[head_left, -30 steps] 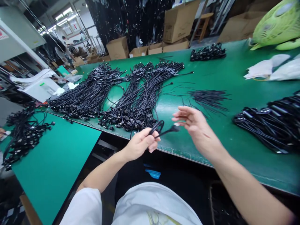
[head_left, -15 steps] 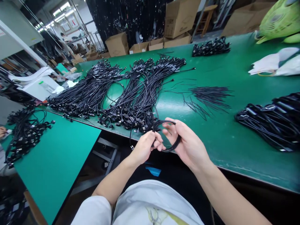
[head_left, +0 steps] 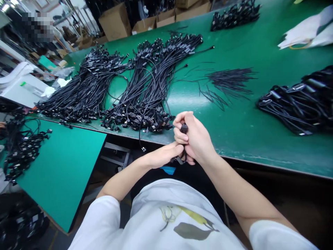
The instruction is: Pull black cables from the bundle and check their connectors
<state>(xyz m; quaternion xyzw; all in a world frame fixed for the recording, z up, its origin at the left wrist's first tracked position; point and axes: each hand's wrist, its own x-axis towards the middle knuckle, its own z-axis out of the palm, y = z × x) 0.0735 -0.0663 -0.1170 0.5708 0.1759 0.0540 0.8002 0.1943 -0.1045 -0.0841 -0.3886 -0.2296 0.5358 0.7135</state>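
Both hands are close together at the table's front edge, closed on one black cable that is bunched up between them. My right hand wraps round it from the right, with a dark connector end showing between thumb and fingers. Below and to the left, my left hand grips the lower part of the cable, where another dark end sticks out. Most of the cable is hidden by the fingers. Just behind the hands lies a large pile of loose black cables, connectors toward me.
Another cable pile lies to the left. Thin black ties are spread at centre right. Bundled coiled cables sit at the right, more at the back. A lower green table at left holds cables; a person's hand shows beyond.
The open loop of cable between my hands is now gathered into a tight bunch. My right hand has turned and closed over it, and the view has tilted downward.
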